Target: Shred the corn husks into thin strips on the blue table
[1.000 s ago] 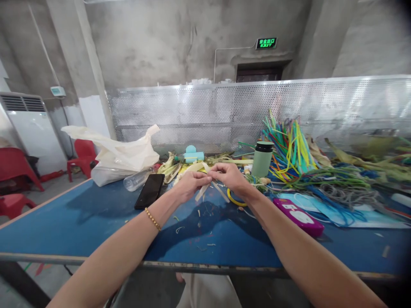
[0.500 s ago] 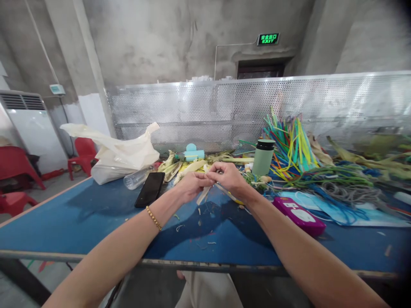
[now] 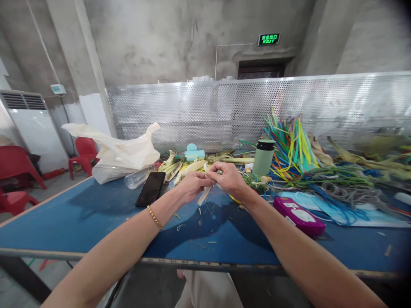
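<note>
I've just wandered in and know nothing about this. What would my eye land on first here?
Probably the bright bundle of colored strips, fanning out just right of the green bottle on the blue table. Next, in the middle, the left hand and right hand meet, fingertips pinched together, with a pale strip hanging below them. A crumpled white bag sits at the table's left, and an exit sign glows green on the wall.

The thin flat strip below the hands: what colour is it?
The strip is pale cream; head view shows it best.
</note>
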Motion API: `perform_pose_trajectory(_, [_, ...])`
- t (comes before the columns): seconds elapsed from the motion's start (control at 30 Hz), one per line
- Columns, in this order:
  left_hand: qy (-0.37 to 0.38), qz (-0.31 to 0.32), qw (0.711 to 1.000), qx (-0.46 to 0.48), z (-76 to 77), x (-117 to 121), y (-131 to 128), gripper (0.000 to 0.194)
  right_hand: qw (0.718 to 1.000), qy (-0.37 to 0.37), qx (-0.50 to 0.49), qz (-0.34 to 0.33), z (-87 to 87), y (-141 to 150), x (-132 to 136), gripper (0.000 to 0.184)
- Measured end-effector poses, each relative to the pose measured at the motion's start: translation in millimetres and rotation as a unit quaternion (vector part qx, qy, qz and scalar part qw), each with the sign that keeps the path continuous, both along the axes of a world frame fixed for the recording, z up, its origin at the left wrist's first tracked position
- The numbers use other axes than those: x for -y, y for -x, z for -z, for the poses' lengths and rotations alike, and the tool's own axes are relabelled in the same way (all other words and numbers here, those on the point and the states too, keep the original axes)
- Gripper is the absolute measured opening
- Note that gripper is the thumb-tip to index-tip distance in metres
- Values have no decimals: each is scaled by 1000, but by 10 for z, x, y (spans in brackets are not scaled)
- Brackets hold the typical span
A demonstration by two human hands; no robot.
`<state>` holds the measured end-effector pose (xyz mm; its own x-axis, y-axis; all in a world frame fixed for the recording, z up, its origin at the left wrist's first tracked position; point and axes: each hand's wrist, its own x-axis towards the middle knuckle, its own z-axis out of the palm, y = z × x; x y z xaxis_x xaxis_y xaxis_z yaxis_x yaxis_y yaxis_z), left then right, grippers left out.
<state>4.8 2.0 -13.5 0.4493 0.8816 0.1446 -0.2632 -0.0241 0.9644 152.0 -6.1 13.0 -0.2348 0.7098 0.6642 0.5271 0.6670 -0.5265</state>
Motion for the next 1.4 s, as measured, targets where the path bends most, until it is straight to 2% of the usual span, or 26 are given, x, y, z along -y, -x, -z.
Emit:
perform_pose_trajectory(0.1, [9, -13, 1000, 5, -3, -25, 9, 18, 1000, 7, 30, 0, -16, -25, -56, 11])
perform_pose_trajectory(0.17, [15, -12, 1000, 17, -10, -65, 39, 18, 999, -17, 38, 13, -51, -80, -109, 13])
perform_pose_trajectory(0.2, [17, -14, 1000, 23, -14, -88, 59, 19, 998, -49, 24, 38, -70, -116, -134, 16])
perform_pose_trajectory(0.27, [13, -35, 999, 33, -16, -135, 94, 20, 988, -85, -16, 129, -100, -186, -167, 24])
perform_pose_trajectory(0.33, [11, -49, 998, 33, -10, -167, 111, 21, 983, -46, 0, 178, -104, -226, -174, 38])
perform_pose_trajectory(0.37, [9, -54, 998, 34, -6, -175, 112, 22, 986, -7, 17, 163, -97, -228, -169, 42])
perform_pose_trajectory(0.43, [5, -54, 998, 38, 2, -173, 99, 22, 994, 54, 38, 90, -69, -202, -150, 44])
perform_pose_trajectory(0.5, [2, -40, 998, 46, -1, -156, 80, 22, 998, 66, 21, 11, -44, -160, -132, 38])
perform_pose_trajectory(0.53, [2, -30, 998, 50, -7, -145, 72, 21, 998, 57, 7, -8, -36, -143, -128, 35])
perform_pose_trajectory(0.67, [5, -5, 998, 67, -42, -118, 58, 18, 1000, 15, -12, 21, -34, -130, -142, 30])
perform_pose_trajectory(0.8, [-1, -15, 998, 56, -35, -129, 59, 21, 1000, 4, 3, 13, -32, -132, -164, 29])
perform_pose_trajectory(1.03, [-64, -27, 997, 26, 1, -143, 50, 23, 999, -25, 36, 32, -49, -77, -104, 23])
perform_pose_trajectory(1.23, [-71, -4, 997, 41, -40, -89, 35, 21, 997, -20, 34, 60, -81, -60, -46, 24])
perform_pose_trajectory(1.4, [-67, -9, 997, 35, -33, -77, 29, 20, 997, -20, 32, 72, -77, -60, -41, 25])
